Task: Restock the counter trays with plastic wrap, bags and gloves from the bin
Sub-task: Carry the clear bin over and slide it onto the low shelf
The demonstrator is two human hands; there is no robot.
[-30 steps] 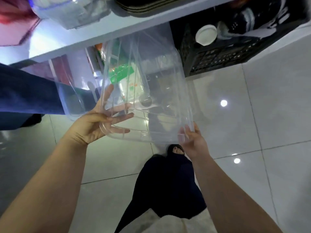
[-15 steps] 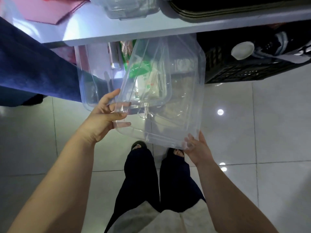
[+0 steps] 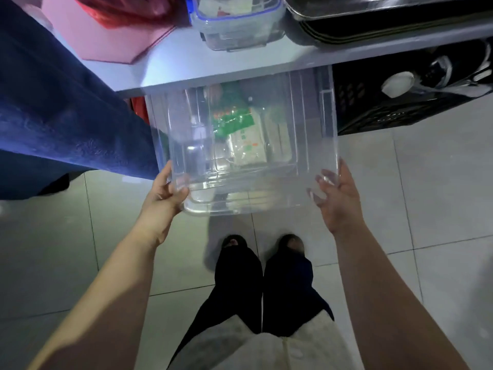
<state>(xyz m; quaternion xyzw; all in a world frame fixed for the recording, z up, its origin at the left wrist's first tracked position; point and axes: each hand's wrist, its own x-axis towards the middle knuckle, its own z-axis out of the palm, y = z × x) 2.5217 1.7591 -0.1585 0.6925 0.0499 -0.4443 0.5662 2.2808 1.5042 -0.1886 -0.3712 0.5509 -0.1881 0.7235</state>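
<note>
The clear plastic bin [image 3: 248, 145] sits under the counter's front edge [image 3: 240, 76], its near left corner gripped by the left hand [image 3: 165, 193], while the right hand [image 3: 336, 193], fingers spread open, rests against its near right corner.

No wording, brand, number or sign can be read anywhere in this view. The green-and-white packet [image 3: 234, 121] lying in the clear plastic bin [image 3: 314, 145] carries printed marks in green and orange (small blocks and dots, seen through the bin's wall), but they are too blurred to make out as letters. The lidded container [image 3: 237, 22] on the bench [image 3: 170, 68] shows a pale label with a small red mark inside it, likewise illegible. The pink sheet [image 3: 112, 41] beside it bears no visible print.
</note>
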